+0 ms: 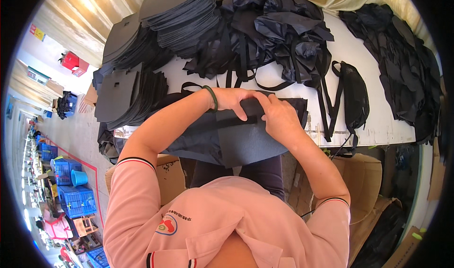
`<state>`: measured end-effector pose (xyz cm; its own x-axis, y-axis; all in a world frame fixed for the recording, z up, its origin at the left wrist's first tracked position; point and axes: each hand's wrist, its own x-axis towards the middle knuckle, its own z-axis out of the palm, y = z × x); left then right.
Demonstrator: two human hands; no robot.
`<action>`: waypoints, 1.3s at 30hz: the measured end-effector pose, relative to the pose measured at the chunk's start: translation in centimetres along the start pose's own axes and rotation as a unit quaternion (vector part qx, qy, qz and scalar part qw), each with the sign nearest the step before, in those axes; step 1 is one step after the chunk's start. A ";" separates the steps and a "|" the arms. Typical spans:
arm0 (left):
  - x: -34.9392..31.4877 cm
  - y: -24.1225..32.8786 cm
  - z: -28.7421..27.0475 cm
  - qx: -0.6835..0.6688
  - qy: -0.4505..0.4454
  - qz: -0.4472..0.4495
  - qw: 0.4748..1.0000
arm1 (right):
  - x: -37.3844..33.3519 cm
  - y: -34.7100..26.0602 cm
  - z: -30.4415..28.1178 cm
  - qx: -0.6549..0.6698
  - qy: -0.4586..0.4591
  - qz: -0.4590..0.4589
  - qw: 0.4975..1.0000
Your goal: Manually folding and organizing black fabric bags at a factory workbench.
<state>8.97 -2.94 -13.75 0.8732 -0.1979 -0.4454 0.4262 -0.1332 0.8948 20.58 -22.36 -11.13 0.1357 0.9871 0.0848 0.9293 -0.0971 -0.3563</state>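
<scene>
Here, a white table [373, 126] carries the bulk of the scene: a tangled heap of dark fabric pieces and straps [274, 36] at its middle, stacks of dark grey foam panels [179, 17] at its far left, and a further spread of black fabric [406, 64] at its right end. A finished black pouch [354, 95] with a strap lies on the table just right of the heap. At the near edge, a dark fabric-and-foam piece [236, 142] hangs partly over the table toward the person in a pink polo shirt [227, 220]. Both hands meet at its upper edge: the left hand [231, 99], with a green bangle [211, 97] at the wrist, is closed with fingers pressing down on the folded top, while the right hand [279, 114] pinches the same edge just beside it, the two hands touching. Brown cardboard boxes [359, 173] stand under the table, and blue plastic crates [73, 192] sit on the floor at far left.
</scene>
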 end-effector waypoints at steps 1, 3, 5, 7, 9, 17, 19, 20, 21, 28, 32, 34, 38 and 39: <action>0.4 0.0 -0.1 0.065 0.049 0.051 0.995 | 0.1 0.3 0.1 -0.002 0.000 0.000 1.000; 0.3 -0.1 -0.2 0.131 0.101 0.103 0.981 | 0.6 1.4 1.1 -0.008 0.050 -0.019 0.999; 0.0 1.7 1.5 0.368 0.331 0.207 0.844 | 1.1 3.4 2.3 -0.006 0.043 0.007 0.999; -0.7 2.8 5.3 0.464 0.283 0.263 0.798 | 1.3 5.7 3.6 -0.005 0.039 0.033 0.999; -1.5 -2.3 8.7 0.567 0.236 0.192 0.765 | 2.1 6.9 4.9 -0.027 0.061 -0.022 0.998; -2.1 -8.5 10.4 0.557 0.203 0.141 0.793 | 16.8 14.1 -1.5 0.084 0.270 0.062 0.957; -1.7 -8.6 10.5 0.547 0.196 0.145 0.801 | 19.9 15.8 -1.7 0.093 0.268 0.091 0.954; -1.1 -7.7 10.7 0.533 0.178 0.150 0.813 | 20.9 18.0 -1.4 0.149 0.208 0.145 0.956; -0.9 -7.6 10.4 0.537 0.172 0.156 0.811 | 21.4 19.1 -1.2 0.211 0.140 0.193 0.948; -6.6 -3.5 2.0 -0.457 0.325 0.209 0.801 | 12.2 -0.9 1.8 0.114 0.229 -0.225 0.940; -7.4 -2.3 -2.4 -0.399 0.375 0.266 0.793 | 5.5 -5.5 7.0 0.114 0.106 -0.349 0.924; -8.5 -1.2 -2.7 -0.340 0.407 0.229 0.816 | 4.0 -5.5 8.1 0.111 0.043 -0.395 0.911; -11.1 3.0 -0.2 0.121 0.556 0.302 0.764 | 4.3 -5.5 0.8 0.208 0.030 -0.339 0.917; -12.2 3.7 0.3 0.122 0.563 0.303 0.760 | 4.7 -5.4 -1.2 0.267 0.113 -0.318 0.903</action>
<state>-0.15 -1.34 -5.03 0.5994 0.6425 0.4775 -0.0707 -0.5517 0.8311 16.64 -17.38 -7.71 -0.2446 0.7643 0.5967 0.5539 0.6152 -0.5610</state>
